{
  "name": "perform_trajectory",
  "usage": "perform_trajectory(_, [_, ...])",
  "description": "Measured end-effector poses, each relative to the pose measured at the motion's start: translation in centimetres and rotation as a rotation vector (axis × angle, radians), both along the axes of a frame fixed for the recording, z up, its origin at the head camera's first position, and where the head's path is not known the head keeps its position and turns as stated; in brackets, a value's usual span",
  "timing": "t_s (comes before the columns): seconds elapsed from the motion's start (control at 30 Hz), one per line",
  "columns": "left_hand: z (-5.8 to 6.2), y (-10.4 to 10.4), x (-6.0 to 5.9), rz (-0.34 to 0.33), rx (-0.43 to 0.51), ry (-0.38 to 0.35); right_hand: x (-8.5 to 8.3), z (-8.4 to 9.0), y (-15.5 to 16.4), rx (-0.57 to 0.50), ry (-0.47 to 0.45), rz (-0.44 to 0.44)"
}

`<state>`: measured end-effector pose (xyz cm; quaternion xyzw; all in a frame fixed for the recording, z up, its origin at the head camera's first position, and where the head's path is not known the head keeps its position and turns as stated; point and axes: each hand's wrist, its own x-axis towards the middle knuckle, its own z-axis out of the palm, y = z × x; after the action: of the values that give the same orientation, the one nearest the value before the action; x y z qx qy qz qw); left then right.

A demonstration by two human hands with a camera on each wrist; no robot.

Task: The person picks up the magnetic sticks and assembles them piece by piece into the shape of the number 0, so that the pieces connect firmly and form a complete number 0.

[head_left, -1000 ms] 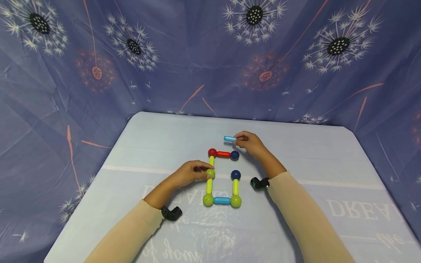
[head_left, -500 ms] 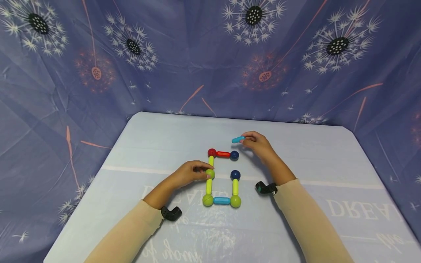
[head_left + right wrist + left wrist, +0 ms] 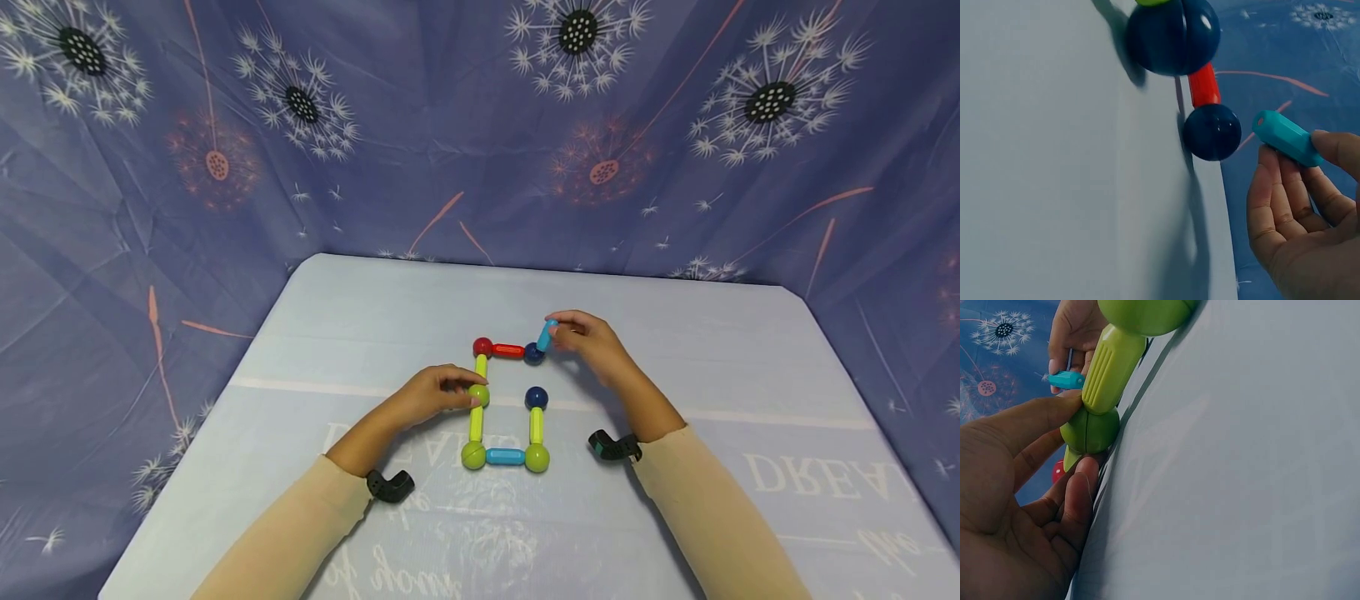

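A frame of toy rods and balls lies on the pale blue table (image 3: 375, 333). My left hand (image 3: 431, 393) pinches the green ball (image 3: 480, 395) midway up the left side, between two yellow-green rods (image 3: 1110, 362). My right hand (image 3: 588, 337) pinches a light blue rod (image 3: 547, 334) (image 3: 1285, 137), tilted, its lower end close to the far dark blue ball (image 3: 534, 353) (image 3: 1212, 132). A red rod (image 3: 508, 351) joins that ball to a red ball (image 3: 483, 347). A second dark blue ball (image 3: 536, 397) tops the right yellow-green rod (image 3: 536, 425).
A blue rod (image 3: 505, 456) between two green balls (image 3: 473, 455) closes the near side of the frame. A purple dandelion-print cloth (image 3: 450, 125) hangs behind and to both sides of the table. Black wrist mounts (image 3: 390, 485) sit on both cream sleeves.
My right hand has swung the light blue rod from lying level above the frame to tilted, and carried it right and down toward the far dark blue ball. My left hand has stayed put.
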<state>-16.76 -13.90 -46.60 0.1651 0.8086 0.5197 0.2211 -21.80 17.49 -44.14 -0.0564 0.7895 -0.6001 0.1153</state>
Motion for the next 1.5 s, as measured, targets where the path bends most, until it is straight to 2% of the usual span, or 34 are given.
perform_trajectory(0.2, [0.0,-0.1,0.1,0.002,0.004,0.002,1.1,0.2,-0.6,0.089,0.014,0.037])
perform_trajectory(0.57, [0.1,-0.2,0.2,0.006,0.016,-0.005,2.5,-0.5,-1.4,0.179,0.008,0.092])
perform_trajectory(0.93, [-0.1,-0.2,0.0,0.001,0.013,0.002,2.5,-0.8,-1.8,0.264,-0.023,0.103])
perform_trajectory(1.17, [0.0,-0.1,0.1,-0.002,0.012,0.002,2.4,-0.9,-2.1,0.293,-0.075,0.093])
perform_trajectory(1.5, [0.0,0.0,0.0,0.007,0.004,0.001,2.5,-1.2,-2.4,0.337,-0.072,0.098])
